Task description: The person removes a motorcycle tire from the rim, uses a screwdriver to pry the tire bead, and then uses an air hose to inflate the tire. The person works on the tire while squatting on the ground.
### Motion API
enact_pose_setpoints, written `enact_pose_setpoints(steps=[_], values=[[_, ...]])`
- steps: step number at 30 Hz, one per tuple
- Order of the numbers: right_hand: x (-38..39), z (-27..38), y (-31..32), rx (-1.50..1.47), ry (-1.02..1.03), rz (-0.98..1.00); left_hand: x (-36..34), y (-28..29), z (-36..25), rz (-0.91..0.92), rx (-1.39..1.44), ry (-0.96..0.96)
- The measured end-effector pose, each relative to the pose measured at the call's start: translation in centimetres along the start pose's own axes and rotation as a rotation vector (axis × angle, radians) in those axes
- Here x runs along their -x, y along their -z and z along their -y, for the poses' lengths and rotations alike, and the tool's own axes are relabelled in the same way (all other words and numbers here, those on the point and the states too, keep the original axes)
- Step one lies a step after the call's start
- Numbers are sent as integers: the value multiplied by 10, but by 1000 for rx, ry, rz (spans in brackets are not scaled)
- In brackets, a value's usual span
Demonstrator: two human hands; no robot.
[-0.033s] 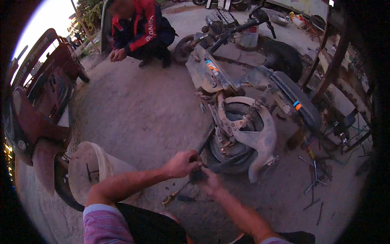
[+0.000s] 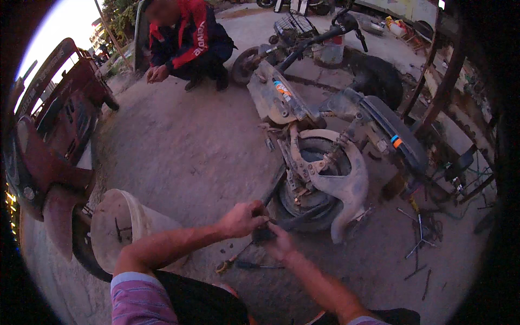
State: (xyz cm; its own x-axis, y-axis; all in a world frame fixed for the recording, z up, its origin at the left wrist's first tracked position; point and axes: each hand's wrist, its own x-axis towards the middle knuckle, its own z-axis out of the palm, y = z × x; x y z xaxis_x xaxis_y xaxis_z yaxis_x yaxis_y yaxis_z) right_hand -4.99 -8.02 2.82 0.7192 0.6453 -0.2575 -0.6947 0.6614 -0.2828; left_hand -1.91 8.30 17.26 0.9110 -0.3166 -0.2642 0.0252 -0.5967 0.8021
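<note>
A scooter [image 2: 279, 97] lies on its side before me, its rear wheel [image 2: 295, 200] toward my knees and a pale curved swingarm [image 2: 355, 187] over it. From the wheel's near-left edge comes a black rubber inner tube [image 2: 263, 233], pulled out toward me. My left hand [image 2: 244, 218] is closed on the tube, fingers bent and thumb pressed in. On its right side my right hand [image 2: 280, 244] pinches the same tube, the fingertips of both hands nearly touching. Below the hands lie a screwdriver [image 2: 225, 266] with a yellowish handle and a dark-handled tool [image 2: 250, 265].
At left a white bucket [image 2: 157, 219] lies tipped beside a red three-wheeler [image 2: 51, 157]. A person [image 2: 189, 43] in a red and dark jacket squats at the far side. Right of the wheel lie a Y-shaped wrench [image 2: 421, 233] and thin rods; rusty posts [image 2: 444, 86] stand beyond.
</note>
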Motion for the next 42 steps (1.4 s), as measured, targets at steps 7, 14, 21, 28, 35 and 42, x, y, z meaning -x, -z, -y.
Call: enact_pose_setpoints(steps=[7,14,21,28,35,42], values=[[1,0,-3,-74,-12,2,0,-2,0,-5,-82,-14],[1,-3,-2,-122,-3,22,-1,-2,5,9,-77,-34],[-8,-5,8,-128,4,16,-2,4,-6,-33,-26,6],[0,-12,16,425,168,-40,-5,2,0,-45,6,55],[6,0,-8,-78,45,52,-4,2,17,45,304,151],[3,2,-9,-54,47,70,-1,6,17,47,354,118]])
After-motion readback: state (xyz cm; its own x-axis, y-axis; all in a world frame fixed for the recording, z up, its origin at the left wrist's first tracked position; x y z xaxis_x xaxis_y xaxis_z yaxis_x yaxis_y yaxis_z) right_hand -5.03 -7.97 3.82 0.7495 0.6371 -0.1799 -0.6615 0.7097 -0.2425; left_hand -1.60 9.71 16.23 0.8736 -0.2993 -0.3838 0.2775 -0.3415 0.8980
